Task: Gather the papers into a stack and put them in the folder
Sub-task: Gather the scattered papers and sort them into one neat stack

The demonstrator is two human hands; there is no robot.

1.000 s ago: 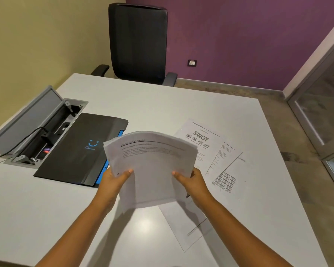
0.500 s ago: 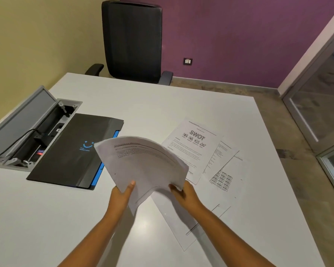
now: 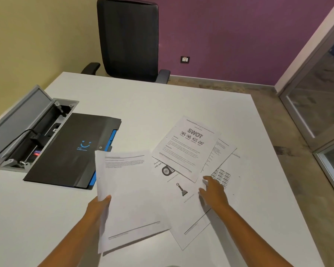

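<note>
Head view: left hand (image 3: 98,206) pinching gathered stack of papers (image 3: 129,197) at its left edge, thumb on top. Right hand (image 3: 213,191) spread wide, fingertips (image 3: 205,179) touching loose sheets (image 3: 183,207) beside SWOT page (image 3: 187,147). Closed black folder (image 3: 69,151) on white table (image 3: 162,103), just beyond left thumb, near open cable box (image 3: 25,130).

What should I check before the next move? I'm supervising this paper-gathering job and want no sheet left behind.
1. Left hand grips gathered stack: ok.
2. Right hand free, open over loose sheets: ok.
3. SWOT sheet collected: not ok, it lies on the table.
4. Sheets under it collected: not ok, overlapping, fanned.
5. Black folder open to receive: not ok, closed.
6. Stack edges squared: cannot tell.
</note>
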